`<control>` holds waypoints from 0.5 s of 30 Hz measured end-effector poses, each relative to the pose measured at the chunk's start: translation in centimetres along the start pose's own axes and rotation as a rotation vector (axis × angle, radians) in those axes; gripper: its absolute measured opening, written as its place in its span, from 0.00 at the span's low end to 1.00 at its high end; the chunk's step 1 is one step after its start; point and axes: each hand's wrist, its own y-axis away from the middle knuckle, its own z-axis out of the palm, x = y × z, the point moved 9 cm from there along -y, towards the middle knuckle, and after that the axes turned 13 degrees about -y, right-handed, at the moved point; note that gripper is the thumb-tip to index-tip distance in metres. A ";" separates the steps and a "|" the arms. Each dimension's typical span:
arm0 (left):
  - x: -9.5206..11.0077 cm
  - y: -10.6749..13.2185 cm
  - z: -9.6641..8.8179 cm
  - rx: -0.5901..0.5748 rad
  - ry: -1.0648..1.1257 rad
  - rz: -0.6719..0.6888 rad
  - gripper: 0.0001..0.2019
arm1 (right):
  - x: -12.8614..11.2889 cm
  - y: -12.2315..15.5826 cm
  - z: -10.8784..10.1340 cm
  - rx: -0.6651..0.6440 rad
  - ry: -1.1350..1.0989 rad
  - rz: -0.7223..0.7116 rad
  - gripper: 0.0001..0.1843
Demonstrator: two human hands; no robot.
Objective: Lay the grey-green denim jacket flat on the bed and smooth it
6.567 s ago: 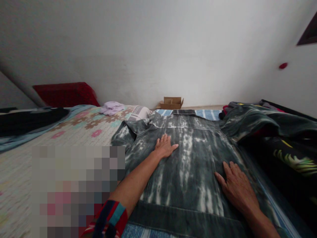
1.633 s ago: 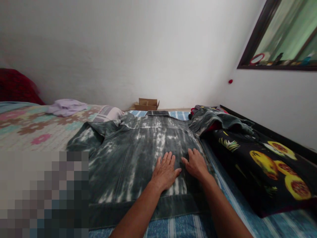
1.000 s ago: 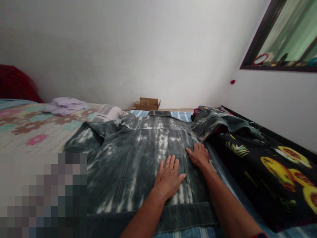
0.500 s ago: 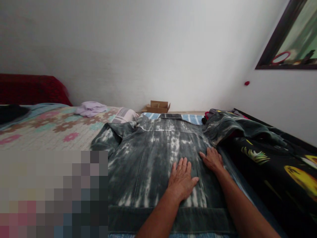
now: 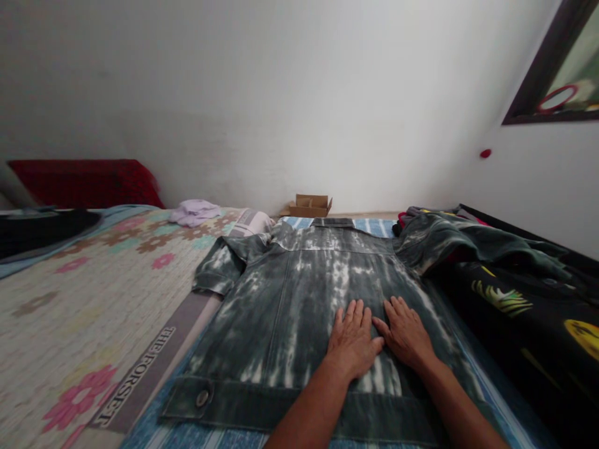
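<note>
Head view: denim jacket [image 5: 299, 293] on striped bedding [image 5: 365, 226]; white wall [image 5: 281, 100]

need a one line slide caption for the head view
Left hand and right hand pressed flat, side by side, on a tie-dye denim jacket spread back-up on a bed.

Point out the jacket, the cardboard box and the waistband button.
jacket [image 5: 304, 293], head view, on the middle of its back panel.
cardboard box [image 5: 311, 206], head view, on its front wall, by the far wall.
waistband button [image 5: 202, 397], head view, on the button's face at the jacket's near left corner.
</note>
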 end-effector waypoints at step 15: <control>-0.1 -0.5 -2.4 -0.039 0.079 0.003 0.28 | -0.4 -0.2 -1.3 0.018 -0.100 0.000 0.33</control>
